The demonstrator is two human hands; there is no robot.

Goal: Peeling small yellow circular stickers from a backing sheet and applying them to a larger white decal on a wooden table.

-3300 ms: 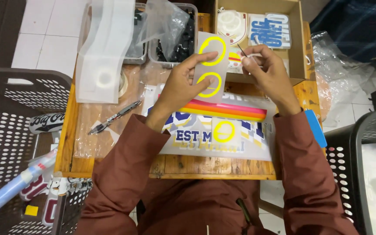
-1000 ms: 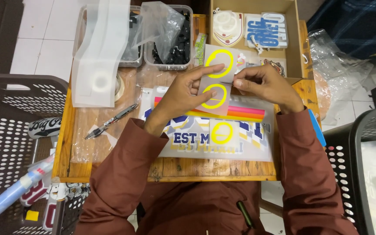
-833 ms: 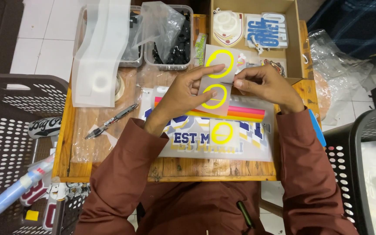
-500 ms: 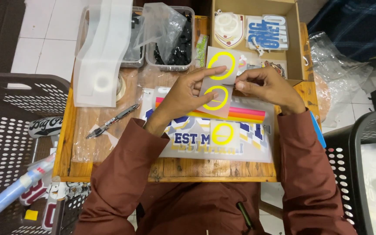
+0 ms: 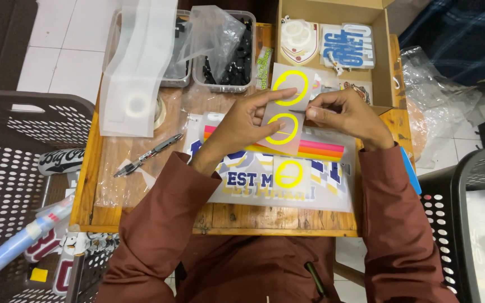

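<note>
Holding a narrow backing strip (image 5: 284,115) above the wooden surface (image 5: 141,207), both hands work at its edges. Nearest the body lies a large printed sticker sheet (image 5: 310,188) with coloured stripes, and on it one loose yellow ring sticker (image 5: 289,173). Just above that, the left hand (image 5: 242,126) is clamped on the strip, thumb across its face, fingers behind. The right hand (image 5: 346,115) pinches the strip's right edge between thumb and forefinger, fingertips together. The strip carries two yellow rings, so three rings show in all.

To do this well, I judge the left hand should keep the strip flat and taut while the right lifts only the very edge, slowly, so nothing creases or tears.

Left of the sheet lies one pen (image 5: 150,154) on clear film. Farther off stand two clear plastic bins (image 5: 225,62) of small dark parts, a long white paper liner (image 5: 136,62) draped over one, and one open cardboard box (image 5: 332,47) holding several more stickers.
</note>
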